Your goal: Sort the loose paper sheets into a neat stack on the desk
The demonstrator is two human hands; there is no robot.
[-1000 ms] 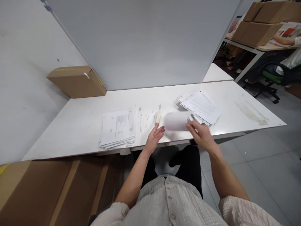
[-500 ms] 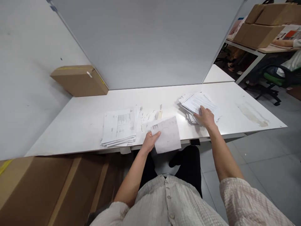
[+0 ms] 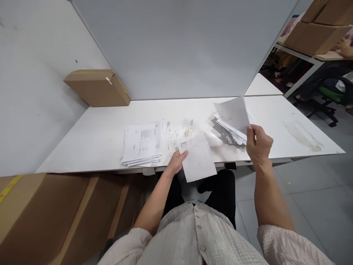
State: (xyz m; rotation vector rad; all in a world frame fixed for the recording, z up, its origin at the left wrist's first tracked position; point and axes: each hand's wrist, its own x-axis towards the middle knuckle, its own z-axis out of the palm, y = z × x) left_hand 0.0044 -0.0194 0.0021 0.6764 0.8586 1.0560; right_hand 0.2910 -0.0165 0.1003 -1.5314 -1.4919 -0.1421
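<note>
Left hand pinches printed paper — right hand, closed too, grips a page above a stack.

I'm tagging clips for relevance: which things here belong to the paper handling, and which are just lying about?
In the job, apparently:
paper in the left hand
raised sheet in the right hand
right stack, beneath that sheet
left stack, probably

Apparently just lying about:
small pale block
cardboard box
cartons at lower left
office chair
</note>
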